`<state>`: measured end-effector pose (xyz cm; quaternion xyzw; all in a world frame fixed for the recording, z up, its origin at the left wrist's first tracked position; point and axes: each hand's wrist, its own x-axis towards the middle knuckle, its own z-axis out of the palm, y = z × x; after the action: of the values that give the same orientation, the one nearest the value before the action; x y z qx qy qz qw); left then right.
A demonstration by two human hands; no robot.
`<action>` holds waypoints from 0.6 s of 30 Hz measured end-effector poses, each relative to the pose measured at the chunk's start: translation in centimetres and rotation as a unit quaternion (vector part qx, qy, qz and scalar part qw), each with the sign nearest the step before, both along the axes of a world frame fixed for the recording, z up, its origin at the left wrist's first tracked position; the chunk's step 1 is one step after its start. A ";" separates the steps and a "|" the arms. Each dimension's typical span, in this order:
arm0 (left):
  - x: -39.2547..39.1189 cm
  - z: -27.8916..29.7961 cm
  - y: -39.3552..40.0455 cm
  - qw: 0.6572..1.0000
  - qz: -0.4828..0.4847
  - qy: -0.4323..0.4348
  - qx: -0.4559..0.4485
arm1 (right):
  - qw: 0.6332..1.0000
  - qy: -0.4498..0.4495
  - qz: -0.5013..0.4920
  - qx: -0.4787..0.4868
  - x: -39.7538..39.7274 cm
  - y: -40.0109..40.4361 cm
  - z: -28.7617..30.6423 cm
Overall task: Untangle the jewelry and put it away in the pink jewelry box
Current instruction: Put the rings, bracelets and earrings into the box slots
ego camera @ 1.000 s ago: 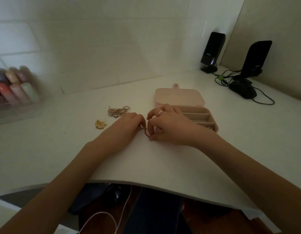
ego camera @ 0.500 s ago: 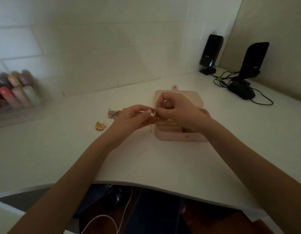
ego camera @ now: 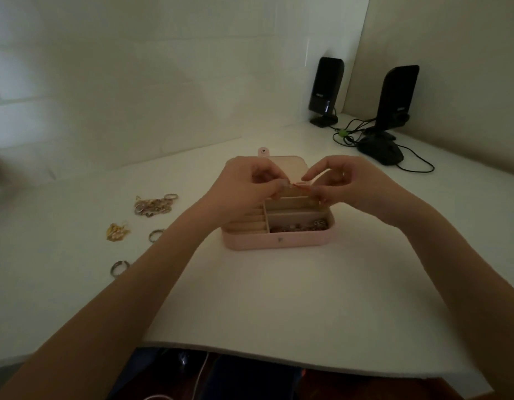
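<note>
The pink jewelry box (ego camera: 279, 241) sits open on the white desk, its lid folded back. Several pieces lie in its front right compartment (ego camera: 300, 226). Above the box, my left hand (ego camera: 244, 189) and my right hand (ego camera: 339, 183) pinch the two ends of a small thin reddish piece (ego camera: 300, 184) between their fingertips. To the left on the desk lie a tangled pile of jewelry (ego camera: 153, 206), a gold piece (ego camera: 117, 231), and two loose rings (ego camera: 155, 234) (ego camera: 119, 267).
Two black speakers (ego camera: 326, 90) (ego camera: 397, 96) stand at the back right, with a black mouse (ego camera: 379, 150) and cables beside them. The desk's front edge (ego camera: 279, 353) runs below my forearms. White walls close the back.
Both hands have lifted from the desk surface to above the open box, still pinching the small reddish piece. The view has shifted so the box is nearer the middle.
</note>
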<state>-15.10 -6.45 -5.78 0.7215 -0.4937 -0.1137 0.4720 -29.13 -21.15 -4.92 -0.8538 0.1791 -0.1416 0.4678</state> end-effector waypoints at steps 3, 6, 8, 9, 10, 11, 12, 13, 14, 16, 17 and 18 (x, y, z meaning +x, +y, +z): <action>-0.2 -0.6 -0.7 0.999 -0.033 -0.020 -0.006 | 0.998 0.008 -0.001 -0.057 -0.3 -0.6 -0.4; 0.2 -1.5 -0.5 0.995 -0.031 -0.092 0.014 | 0.994 -0.014 0.003 -0.105 0.0 -0.5 -0.6; 0.2 -1.9 -0.3 0.990 -0.026 -0.135 0.029 | 0.990 -0.014 0.001 -0.140 0.0 -0.6 -0.6; 0.2 -1.9 -0.2 0.987 -0.025 -0.152 0.034 | 0.988 -0.011 0.001 -0.153 0.0 -0.5 -0.6; 0.3 -1.9 -0.1 0.985 -0.024 -0.169 0.038 | 0.986 -0.005 -0.001 -0.166 0.0 -0.5 -0.7; 0.4 -1.9 -0.1 0.982 -0.025 -0.183 0.041 | 0.984 0.006 -0.003 -0.179 0.1 -0.5 -0.9; 0.5 -1.9 -0.1 0.979 -0.025 -0.195 0.044 | 0.981 0.018 -0.004 -0.194 0.1 -0.5 -1.1; 0.5 -1.9 -0.1 0.978 -0.026 -0.203 0.046 | 0.978 0.030 -0.005 -0.208 0.2 -0.6 -1.2; 0.6 -1.9 0.0 0.977 -0.024 -0.205 0.048 | 0.975 0.038 -0.007 -0.219 0.2 -0.6 -1.3; 0.8 -1.7 0.4 0.982 -0.019 -0.183 0.047 | 0.973 0.039 -0.012 -0.227 0.1 -0.8 -1.3; 1.1 -1.4 0.7 0.985 -0.015 -0.169 0.040 | 0.973 0.032 -0.015 -0.229 0.0 -0.8 -1.3; 1.5 -1.1 1.2 0.987 -0.007 -0.159 0.028 | 0.973 0.021 -0.020 -0.230 0.1 -0.8 -1.3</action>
<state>-13.65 -5.25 -6.89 0.7400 -0.5641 -0.0144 0.3659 -29.05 -21.94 -6.22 -0.9377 0.1685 -0.1698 0.2520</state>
